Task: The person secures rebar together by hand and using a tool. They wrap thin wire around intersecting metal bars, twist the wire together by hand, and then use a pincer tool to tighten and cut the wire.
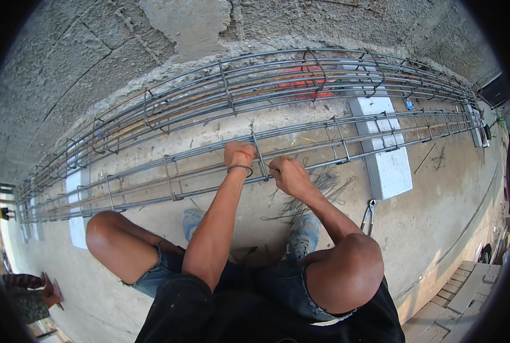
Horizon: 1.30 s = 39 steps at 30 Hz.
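A long rebar cage (209,170) runs across in front of my knees, its steel bars ringed by square stirrups. My left hand (240,154), with a dark band at the wrist, is closed at one stirrup (259,155), on its left side. Just right of that stirrup, my right hand (289,175) pinches by the near lower bar. Whatever lies between its fingertips is too small to make out. Thin loose tie wires (323,186) lie on the floor beyond and under my right forearm. Pincers (369,217) rest to the right of my right knee.
Behind lies a second, larger rebar cage (226,86) along the rough wall (94,68). White blocks (389,166) support the cages. A red item (306,83) shows behind the bars. Stacked tiles or boards (458,303) are at lower right. Another person's feet (50,290) appear at far left.
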Motion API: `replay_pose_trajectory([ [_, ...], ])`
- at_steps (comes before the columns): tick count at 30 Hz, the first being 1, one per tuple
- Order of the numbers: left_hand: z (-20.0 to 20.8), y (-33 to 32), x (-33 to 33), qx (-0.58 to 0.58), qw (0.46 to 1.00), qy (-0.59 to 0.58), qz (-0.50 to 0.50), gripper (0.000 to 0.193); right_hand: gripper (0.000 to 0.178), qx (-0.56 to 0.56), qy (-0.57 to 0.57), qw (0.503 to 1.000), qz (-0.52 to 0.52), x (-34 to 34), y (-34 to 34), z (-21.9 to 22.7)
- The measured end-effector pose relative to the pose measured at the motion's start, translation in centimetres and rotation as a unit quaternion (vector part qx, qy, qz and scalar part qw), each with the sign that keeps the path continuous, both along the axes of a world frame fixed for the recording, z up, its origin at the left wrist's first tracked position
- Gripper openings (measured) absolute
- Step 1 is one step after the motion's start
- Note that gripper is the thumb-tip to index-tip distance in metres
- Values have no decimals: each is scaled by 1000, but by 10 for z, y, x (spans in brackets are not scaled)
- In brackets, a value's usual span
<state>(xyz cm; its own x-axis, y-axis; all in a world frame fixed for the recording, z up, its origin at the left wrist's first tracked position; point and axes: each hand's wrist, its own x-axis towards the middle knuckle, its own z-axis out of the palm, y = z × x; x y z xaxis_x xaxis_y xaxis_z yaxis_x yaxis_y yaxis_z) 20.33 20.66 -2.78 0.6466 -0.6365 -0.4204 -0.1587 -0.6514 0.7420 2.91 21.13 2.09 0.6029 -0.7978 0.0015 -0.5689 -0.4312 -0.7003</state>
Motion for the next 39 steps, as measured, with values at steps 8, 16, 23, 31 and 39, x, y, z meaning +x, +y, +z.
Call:
replay_pose_trajectory([
  [8,18,48,-40,-285,952,-107,-18,7,16,35,103,987,117,12,-50,15],
  [16,6,70,-36,-338,915,-180,-124,20,20,-40,389,843,371,102,-88,54],
  [23,16,31,-7,-272,923,257,-86,26,15,-219,412,743,480,144,-73,109],
  [31,32,20,3,-188,931,300,-87,7,36,28,121,971,203,51,-71,89],
  [39,30,16,1,-186,937,285,-73,11,26,-80,69,988,116,26,-28,6],
])
